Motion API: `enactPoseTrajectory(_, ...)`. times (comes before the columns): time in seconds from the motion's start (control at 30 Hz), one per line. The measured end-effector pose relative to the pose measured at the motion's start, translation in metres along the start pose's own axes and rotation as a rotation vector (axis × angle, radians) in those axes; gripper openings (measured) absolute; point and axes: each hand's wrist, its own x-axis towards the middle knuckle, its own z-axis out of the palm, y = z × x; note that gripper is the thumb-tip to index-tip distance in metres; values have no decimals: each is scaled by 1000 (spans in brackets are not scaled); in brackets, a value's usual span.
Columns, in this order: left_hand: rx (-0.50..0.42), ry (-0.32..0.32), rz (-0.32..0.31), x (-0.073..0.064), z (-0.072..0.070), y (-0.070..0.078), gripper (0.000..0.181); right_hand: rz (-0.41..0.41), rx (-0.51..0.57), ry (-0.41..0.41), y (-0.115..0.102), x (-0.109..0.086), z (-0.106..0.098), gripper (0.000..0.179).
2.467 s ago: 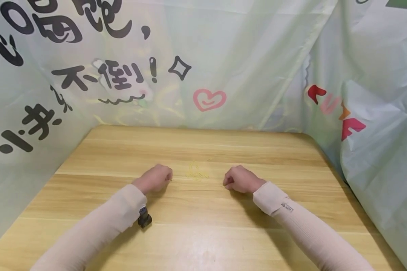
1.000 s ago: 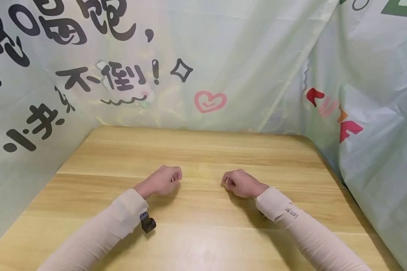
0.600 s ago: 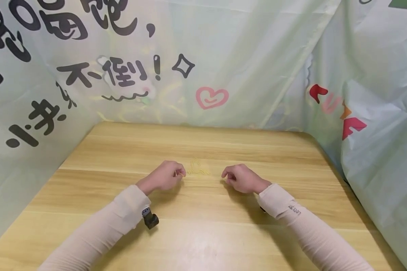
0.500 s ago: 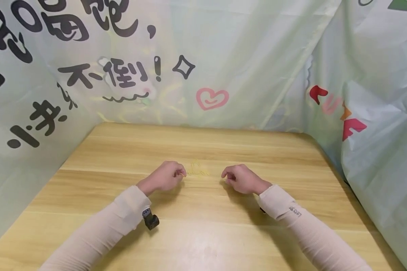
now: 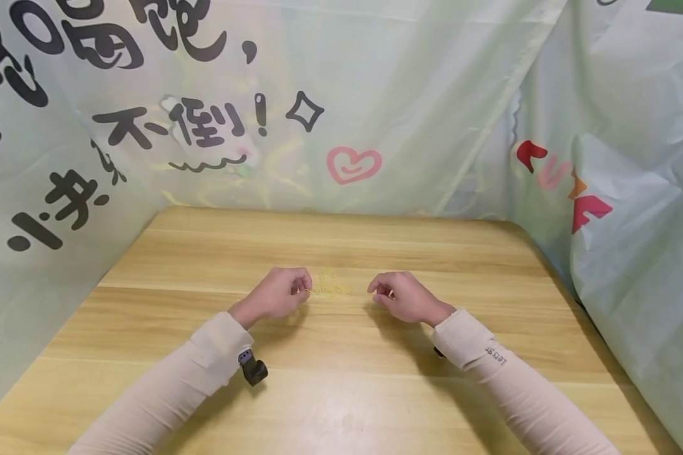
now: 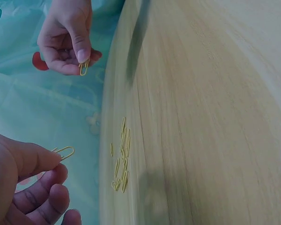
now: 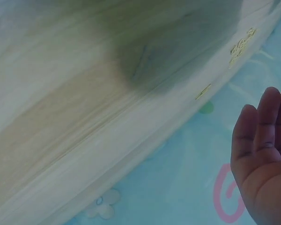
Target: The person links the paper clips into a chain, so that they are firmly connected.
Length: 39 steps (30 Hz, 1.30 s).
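Observation:
My left hand pinches a yellow paper clip between thumb and forefinger, just left of a loose pile of yellow paper clips. Seen in the left wrist view, the clip's rounded end sticks out past the fingertips. Opposite, right of the pile, my right hand holds another yellow paper clip under its thumb, looped end out. Both hands are off the table and apart from each other. In the right wrist view its thumb and most of its clip are cut off by the frame's edge.
The wooden table carries the pile, and one stray paper clip lies away from it in the right wrist view. Pale printed cloth hangs behind and along both sides of the table. A small black camera is strapped at the left wrist.
My left hand has risen from the table and moved right, towards the pile, with its clip. My right hand has lifted a little and stays nearly in place.

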Motion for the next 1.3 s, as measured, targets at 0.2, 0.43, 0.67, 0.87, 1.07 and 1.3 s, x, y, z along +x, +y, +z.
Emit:
enactPoseTrajectory(0.2,0,-3,5,2,1,0,9,15,7,-2,-3,0,-1,10)
enactPoseTrajectory(0.43,-57,17,16,3,3,0,12,-10,18,-6,-7,2,0,10)
enactPoseTrajectory(0.67,-129,21,-1,3,2,2,14,-22,59,-6,-11,4,-1,10)
enactPoseTrajectory(0.87,-263,24,-7,4,1,7,14,-25,57,6,-14,6,-2,10)
enactPoseTrajectory(1.07,-441,-10,-50,4,-2,15,11,-18,80,15,-21,5,-3,10)
enactPoseTrajectory(1.3,-534,-29,-82,6,-1,18,13,-44,108,28,-24,7,1,9)
